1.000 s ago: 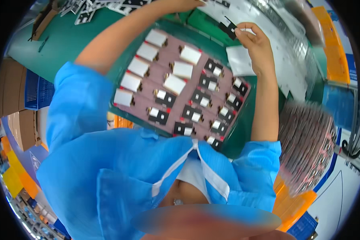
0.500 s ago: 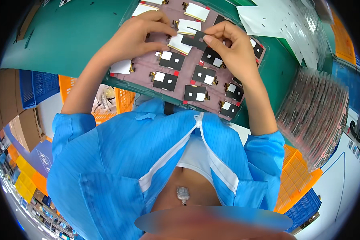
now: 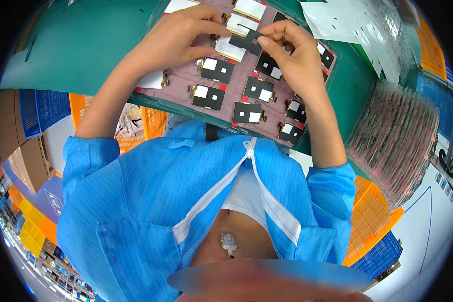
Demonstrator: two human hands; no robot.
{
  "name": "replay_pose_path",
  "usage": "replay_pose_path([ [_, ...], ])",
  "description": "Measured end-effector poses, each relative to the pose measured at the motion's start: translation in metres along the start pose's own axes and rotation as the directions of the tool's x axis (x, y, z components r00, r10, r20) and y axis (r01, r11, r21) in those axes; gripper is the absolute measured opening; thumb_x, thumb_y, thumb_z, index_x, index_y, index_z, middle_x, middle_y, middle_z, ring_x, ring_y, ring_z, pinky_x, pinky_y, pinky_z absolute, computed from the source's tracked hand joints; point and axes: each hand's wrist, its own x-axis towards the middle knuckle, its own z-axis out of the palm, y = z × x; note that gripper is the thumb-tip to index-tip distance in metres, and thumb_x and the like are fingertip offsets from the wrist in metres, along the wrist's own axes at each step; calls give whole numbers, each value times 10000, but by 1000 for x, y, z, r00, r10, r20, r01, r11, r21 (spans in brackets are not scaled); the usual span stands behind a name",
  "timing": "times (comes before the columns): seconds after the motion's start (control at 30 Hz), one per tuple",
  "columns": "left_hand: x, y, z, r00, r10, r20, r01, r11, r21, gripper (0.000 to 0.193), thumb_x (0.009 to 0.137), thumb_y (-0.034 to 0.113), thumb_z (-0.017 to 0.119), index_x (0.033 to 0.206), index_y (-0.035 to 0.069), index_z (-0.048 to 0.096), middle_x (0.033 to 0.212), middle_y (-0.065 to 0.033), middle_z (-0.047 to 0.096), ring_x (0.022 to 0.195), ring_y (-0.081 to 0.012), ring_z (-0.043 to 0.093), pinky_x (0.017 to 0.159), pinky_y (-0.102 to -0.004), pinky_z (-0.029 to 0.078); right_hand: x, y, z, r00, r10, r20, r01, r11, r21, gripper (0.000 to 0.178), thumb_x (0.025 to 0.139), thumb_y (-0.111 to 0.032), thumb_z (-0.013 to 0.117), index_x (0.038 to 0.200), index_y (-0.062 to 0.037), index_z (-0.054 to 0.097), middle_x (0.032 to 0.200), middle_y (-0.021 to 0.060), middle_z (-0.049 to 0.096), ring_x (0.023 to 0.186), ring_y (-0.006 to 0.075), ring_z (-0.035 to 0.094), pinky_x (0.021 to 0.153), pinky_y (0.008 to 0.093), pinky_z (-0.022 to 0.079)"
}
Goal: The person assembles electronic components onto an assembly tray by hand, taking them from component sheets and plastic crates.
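A thin black cut-out sheet (image 3: 248,42) with a narrow strip is pinched by its right end between the thumb and fingertips of my right hand (image 3: 299,58). It hangs over a white flat panel (image 3: 230,49) in a pink-lined tray. My left hand (image 3: 186,38) rests at the left end of that panel, thumb and fingers curved apart around its edge, near a small gold-brown flex connector. Nearby in the tray lie several panels with black sheets on them, such as one black-covered panel (image 3: 217,70), and bare white ones, such as a white panel (image 3: 249,9).
The tray (image 3: 196,114) sits on a green mat (image 3: 105,40). Right of it are a white sheet with small black pieces (image 3: 332,25) and a tall stack of clear plastic trays (image 3: 395,141). Orange crates (image 3: 375,221) and a blue crate (image 3: 45,110) stand around the table.
My right hand and the black sheet have shifted slightly up and right, with the sheet still over the white panel. My left hand has moved slightly up and right along with the tray's place in view.
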Motion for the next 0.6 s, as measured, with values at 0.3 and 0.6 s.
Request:
replay_pose_path([
  [0.3, 1, 7, -11, 999, -33, -8, 33, 999, -22, 358, 689, 114, 785, 1028, 39, 696, 942, -118, 624, 903, -304, 614, 760, -379, 493, -4, 2, 12, 999, -43, 18, 44, 995, -85, 166, 837, -74, 719, 986, -39, 655, 776, 41, 668, 667, 110, 600, 606, 261, 487],
  [0.6, -2, 2, -10, 998, -62, 13, 62, 998, -12, 467, 634, 91, 801, 1086, 59, 688, 996, -108, 621, 927, -310, 610, 768, -382, 499, -2, -6, 18, 999, -37, 39, 42, 986, -161, 141, 816, -85, 719, 928, -24, 660, 819, 89, 709, 699, 165, 670, 629, 283, 524],
])
